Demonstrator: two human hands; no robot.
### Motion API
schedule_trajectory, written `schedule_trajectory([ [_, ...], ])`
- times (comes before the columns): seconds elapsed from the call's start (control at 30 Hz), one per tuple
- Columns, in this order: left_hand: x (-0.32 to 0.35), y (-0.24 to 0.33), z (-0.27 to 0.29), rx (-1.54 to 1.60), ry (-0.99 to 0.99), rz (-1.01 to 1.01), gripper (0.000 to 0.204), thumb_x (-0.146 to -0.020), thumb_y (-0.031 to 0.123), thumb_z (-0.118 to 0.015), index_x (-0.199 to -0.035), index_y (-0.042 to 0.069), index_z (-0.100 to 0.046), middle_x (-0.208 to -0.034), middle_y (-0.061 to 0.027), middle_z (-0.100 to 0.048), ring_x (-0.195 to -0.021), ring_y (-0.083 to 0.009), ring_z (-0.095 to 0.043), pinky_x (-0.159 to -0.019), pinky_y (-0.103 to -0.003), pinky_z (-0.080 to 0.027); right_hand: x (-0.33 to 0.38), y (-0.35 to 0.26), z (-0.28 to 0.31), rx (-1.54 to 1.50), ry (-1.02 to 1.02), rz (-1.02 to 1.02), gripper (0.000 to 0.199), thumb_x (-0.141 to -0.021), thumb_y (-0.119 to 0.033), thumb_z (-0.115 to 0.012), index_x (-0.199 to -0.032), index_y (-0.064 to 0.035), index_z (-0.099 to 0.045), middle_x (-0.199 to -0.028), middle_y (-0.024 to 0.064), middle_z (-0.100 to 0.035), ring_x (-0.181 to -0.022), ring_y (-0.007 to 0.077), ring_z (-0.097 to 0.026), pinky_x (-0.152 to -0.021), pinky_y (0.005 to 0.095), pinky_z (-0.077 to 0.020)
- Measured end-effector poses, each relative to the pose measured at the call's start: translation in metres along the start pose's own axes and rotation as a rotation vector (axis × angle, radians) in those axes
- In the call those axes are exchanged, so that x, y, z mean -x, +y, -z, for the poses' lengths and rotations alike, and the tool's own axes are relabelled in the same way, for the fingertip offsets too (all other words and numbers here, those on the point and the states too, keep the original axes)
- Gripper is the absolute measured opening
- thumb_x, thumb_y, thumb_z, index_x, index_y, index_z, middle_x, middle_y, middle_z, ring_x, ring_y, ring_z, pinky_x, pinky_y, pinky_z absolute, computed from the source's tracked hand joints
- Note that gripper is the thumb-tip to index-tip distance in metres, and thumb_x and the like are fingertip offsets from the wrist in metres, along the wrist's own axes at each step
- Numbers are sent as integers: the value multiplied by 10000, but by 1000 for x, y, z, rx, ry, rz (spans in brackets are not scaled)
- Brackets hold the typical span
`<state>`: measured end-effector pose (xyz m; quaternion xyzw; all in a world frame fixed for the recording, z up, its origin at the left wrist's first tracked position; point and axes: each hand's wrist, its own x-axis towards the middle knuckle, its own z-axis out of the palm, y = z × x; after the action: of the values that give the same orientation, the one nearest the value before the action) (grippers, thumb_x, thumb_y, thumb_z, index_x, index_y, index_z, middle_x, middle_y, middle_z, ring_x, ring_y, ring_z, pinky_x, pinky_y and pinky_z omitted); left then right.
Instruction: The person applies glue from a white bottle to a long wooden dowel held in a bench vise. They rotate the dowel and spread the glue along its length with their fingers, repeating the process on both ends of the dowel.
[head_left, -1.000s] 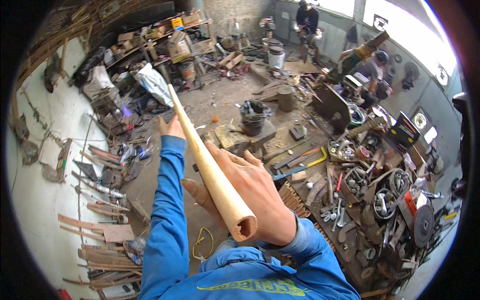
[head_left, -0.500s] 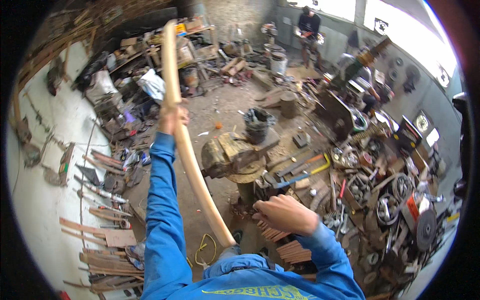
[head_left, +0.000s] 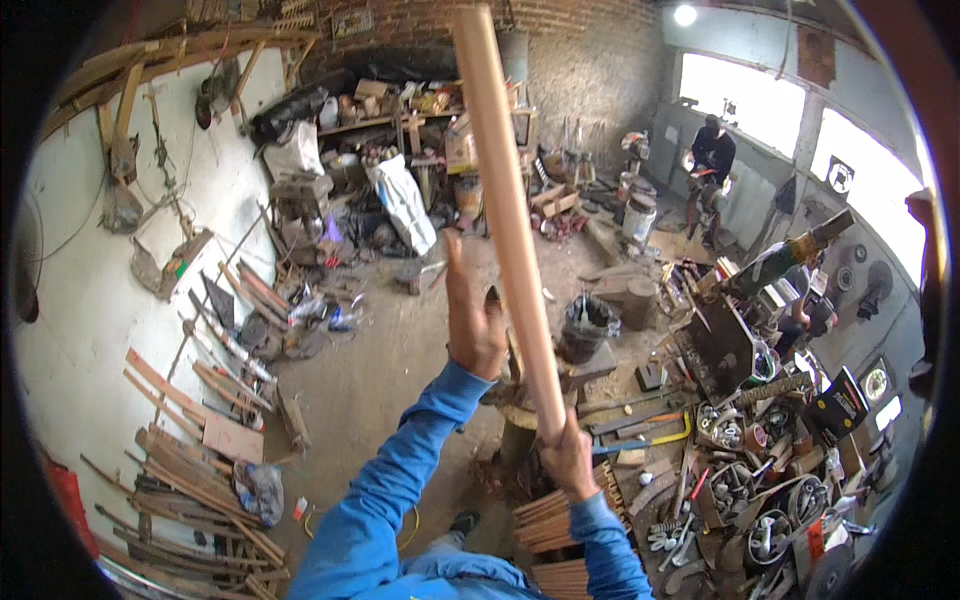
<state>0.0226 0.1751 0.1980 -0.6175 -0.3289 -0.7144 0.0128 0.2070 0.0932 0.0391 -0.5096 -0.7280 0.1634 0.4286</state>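
The workshop spreads wide beneath the hands: the dirt floor (head_left: 380, 370) lies far below the fingers, the whitewashed wall (head_left: 90, 290) stands well off to the left of them, and the cluttered surface (head_left: 760, 470) of tools and metal parts sits below and to the right. Another person (head_left: 712, 160) works by the bright windows, far beyond the fingers and well apart from all this. Left of and under the left arm, a heap of wooden slats (head_left: 190, 480) leans by the wall.

Now the main thing: the long wooden pole (head_left: 505, 210) stands nearly upright, rising from the right hand up past the top of the view. The right hand (head_left: 568, 462) is clamped round its lower end, fingers wrapped tight on the wood. The left hand (head_left: 474, 320) is higher up and just beside the shaft, fingers spread and mostly open, palm against the pole or nearly so; I cannot tell whether it truly bears on it.

Directly below both hands sits a bundle of short sticks (head_left: 555, 515) and a dark bucket (head_left: 585, 325) just right of the shaft.

To do this well, I judge the bottom grip should stay firm while the upper palm steadies the shaft, keeping the long top end from swaying toward the shelves
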Motion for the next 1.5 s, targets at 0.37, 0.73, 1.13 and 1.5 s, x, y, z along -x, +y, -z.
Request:
schedule_trajectory([
  [0.37,74,99,11,1116,-920,737,822,-816,438,-789,-1395,-14,-421,-1082,-115,-583,-941,-159,-568,-821,-315,-459,187,178,-152,-39,3,-740,304,-784,-231,-699,-1021,-51,-636,-1020,223,-678,-980,412,-648,-813,463,-508],
  [0.73,183,162,8,1068,-1183,361,604,-979,399,-543,-1370,-7,-324,-1126,-147,-473,-1022,-245,-439,-980,-458,-222,342,186,-58,-803,-571,-1238,210,-886,-220,-604,-1016,-62,-655,-1046,67,-629,-969,168,-584,-874,335,-499],
  [1.13,173,99,-37,501,-406,590,684,-946,93,-636,-1475,64,-203,-1199,-155,-532,-960,-154,-537,-849,-305,-483,339,149,-34,-699,-551,-1024,292,-799,-215,-790,-963,-26,-640,-996,45,-574,-912,125,-531,-816,319,-486],
  [1.5,146,-183,-13,326,-768,867,163,-885,8,-704,-1042,12,-746,-973,-17,-738,-904,-109,-668,-833,-264,-546,205,-34,40,-352,-423,-851,598,-1020,-201,-444,-1564,-91,-221,-1297,274,-565,-1047,287,-625,-905,334,-474],
])
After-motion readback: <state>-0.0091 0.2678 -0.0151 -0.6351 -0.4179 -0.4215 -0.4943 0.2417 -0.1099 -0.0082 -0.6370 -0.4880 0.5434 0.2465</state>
